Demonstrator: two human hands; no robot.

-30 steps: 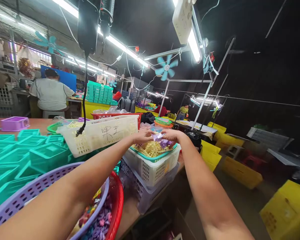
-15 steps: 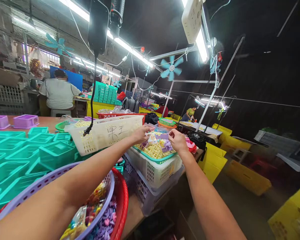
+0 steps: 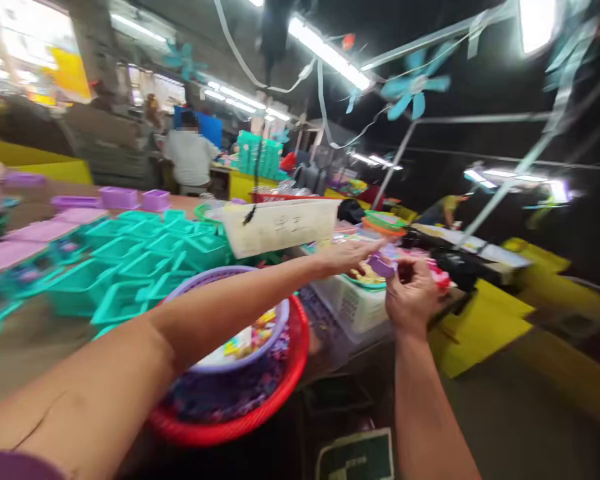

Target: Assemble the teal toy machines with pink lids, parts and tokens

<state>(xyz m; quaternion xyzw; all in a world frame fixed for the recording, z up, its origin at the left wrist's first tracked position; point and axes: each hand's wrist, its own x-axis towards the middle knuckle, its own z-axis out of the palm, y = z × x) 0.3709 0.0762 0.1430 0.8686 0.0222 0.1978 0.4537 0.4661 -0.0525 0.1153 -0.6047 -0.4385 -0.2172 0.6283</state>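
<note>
We see the right hand (image 3: 411,301) drawn back from the white basket (image 3: 353,303) since half a second ago, fingers curled together pinching a small purple piece (image 3: 381,267) just beside that basket near the desk's (image 3: 30,340) right edge. The left hand (image 3: 347,255) stays stretched out over the basket, fingers extended and apart, touching the piece's top. The view has swung left and blurred.

Purple piece (image 3: 381,266) motion-blurred, indistinct
</note>
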